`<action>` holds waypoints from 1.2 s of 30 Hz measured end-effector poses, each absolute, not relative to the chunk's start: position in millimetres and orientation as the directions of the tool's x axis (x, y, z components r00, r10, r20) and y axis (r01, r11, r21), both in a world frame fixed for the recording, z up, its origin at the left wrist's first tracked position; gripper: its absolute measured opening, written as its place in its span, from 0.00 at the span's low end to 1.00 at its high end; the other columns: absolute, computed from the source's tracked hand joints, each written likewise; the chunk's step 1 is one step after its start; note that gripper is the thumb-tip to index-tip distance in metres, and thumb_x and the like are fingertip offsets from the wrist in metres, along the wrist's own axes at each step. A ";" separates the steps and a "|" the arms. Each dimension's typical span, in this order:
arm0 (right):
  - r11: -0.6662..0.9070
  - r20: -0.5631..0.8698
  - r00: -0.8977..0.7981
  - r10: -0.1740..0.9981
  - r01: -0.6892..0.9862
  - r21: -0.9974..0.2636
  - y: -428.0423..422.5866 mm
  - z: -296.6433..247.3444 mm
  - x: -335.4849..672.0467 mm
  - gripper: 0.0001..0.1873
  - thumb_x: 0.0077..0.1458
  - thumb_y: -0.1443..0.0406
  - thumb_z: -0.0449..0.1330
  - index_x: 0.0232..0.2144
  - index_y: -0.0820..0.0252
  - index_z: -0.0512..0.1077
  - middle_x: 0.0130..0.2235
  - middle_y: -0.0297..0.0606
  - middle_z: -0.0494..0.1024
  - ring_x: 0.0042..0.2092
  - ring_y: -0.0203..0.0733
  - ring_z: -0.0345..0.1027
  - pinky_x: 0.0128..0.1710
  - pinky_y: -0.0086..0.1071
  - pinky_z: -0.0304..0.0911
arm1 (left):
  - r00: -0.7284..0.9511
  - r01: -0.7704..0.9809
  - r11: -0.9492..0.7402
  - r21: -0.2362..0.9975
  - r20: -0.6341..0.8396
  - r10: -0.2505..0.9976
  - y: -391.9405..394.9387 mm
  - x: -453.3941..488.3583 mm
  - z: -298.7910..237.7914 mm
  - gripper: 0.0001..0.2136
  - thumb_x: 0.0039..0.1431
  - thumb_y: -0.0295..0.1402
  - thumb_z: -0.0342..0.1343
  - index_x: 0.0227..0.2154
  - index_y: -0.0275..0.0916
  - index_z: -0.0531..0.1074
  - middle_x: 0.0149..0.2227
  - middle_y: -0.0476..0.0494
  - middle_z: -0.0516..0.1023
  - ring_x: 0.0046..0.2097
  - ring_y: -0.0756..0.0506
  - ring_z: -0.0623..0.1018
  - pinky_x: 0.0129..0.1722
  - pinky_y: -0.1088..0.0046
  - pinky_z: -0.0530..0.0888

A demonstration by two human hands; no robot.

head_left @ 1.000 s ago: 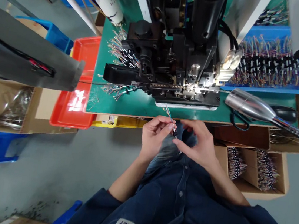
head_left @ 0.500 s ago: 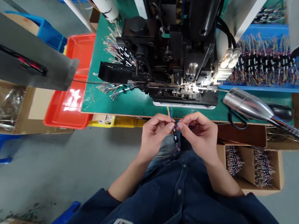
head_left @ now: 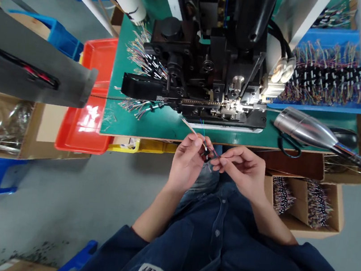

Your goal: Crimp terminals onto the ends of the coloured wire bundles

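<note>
Between my hands is a short wire harness (head_left: pixel 206 154) with a black sleeved middle and thin coloured wires fanning out at its ends. My left hand (head_left: pixel 187 163) is closed on it, thumb and fingers pinching near the black part, with pale wires pointing up and left. My right hand (head_left: pixel 242 168) pinches thin dark and reddish wires at the harness's right side. Both hands are just in front of the bench edge, below a black crimping machine (head_left: pixel 208 62). Its lit metal crimping area (head_left: pixel 235 106) is above my right hand, apart from it.
Similar harnesses fill a blue bin (head_left: pixel 327 103) at the right and a divided cardboard box (head_left: pixel 319 228) below. A metal gooseneck lamp (head_left: pixel 307 127) and scissors (head_left: pixel 289 146) lie right of the machine. Red trays (head_left: pixel 83 125) stand left of the green bench (head_left: pixel 127 125).
The harness has turned; its pale wires now point up-left instead of up. My right hand has moved slightly down and right, drawing wires sideways. The whole view has shifted a little.
</note>
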State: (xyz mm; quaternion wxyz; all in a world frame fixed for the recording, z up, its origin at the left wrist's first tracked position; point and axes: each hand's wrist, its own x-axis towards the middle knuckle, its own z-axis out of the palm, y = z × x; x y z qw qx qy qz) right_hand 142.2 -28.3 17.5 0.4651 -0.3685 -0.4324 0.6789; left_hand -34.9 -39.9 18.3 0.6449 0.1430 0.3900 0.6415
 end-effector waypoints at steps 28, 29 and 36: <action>-0.196 -0.041 -0.399 0.916 -0.356 -0.914 -10.2 8.5 173.5 0.17 0.65 0.53 0.79 0.51 0.54 0.90 0.44 0.44 0.92 0.39 0.43 0.82 0.33 0.32 0.77 | -0.236 -0.441 0.022 0.897 -0.140 0.962 -33.7 -34.4 19.8 0.18 0.62 0.49 0.79 0.32 0.41 0.82 0.34 0.47 0.86 0.30 0.50 0.81 0.34 0.72 0.81; -0.148 -0.007 -0.377 0.926 -0.345 -0.927 -4.2 14.5 173.6 0.19 0.66 0.52 0.78 0.53 0.53 0.89 0.45 0.43 0.91 0.39 0.43 0.81 0.34 0.33 0.76 | -0.192 -0.385 0.040 0.922 -0.122 0.974 -34.2 -34.7 22.0 0.16 0.63 0.47 0.79 0.32 0.41 0.84 0.34 0.46 0.86 0.30 0.50 0.81 0.34 0.71 0.81; 0.180 0.210 -0.310 0.927 -0.123 -0.976 14.1 48.5 146.0 0.14 0.62 0.52 0.81 0.34 0.52 0.87 0.35 0.38 0.82 0.38 0.44 0.75 0.36 0.38 0.71 | -0.041 -0.194 0.079 0.978 -0.089 0.995 -38.5 -34.1 33.0 0.11 0.57 0.40 0.83 0.34 0.44 0.88 0.30 0.49 0.87 0.33 0.47 0.84 0.38 0.71 0.82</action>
